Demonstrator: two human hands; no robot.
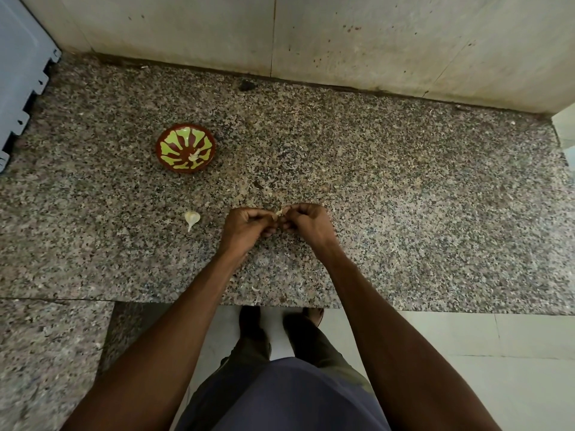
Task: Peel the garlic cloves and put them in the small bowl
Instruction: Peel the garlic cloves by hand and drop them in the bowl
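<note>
Over the speckled granite counter, my left hand and my right hand meet fingertip to fingertip. Both pinch one small garlic clove, of which only a pale sliver shows between the fingers. An unpeeled garlic clove with a pointed tail lies on the counter to the left of my left hand. Farther back on the left stands the small bowl, brown with a green pattern, and one peeled clove lies inside it.
A scrap of garlic skin lies near the counter's front edge. A grey metal appliance stands at the far left. A tiled wall closes the back. A dark speck sits at the wall's foot.
</note>
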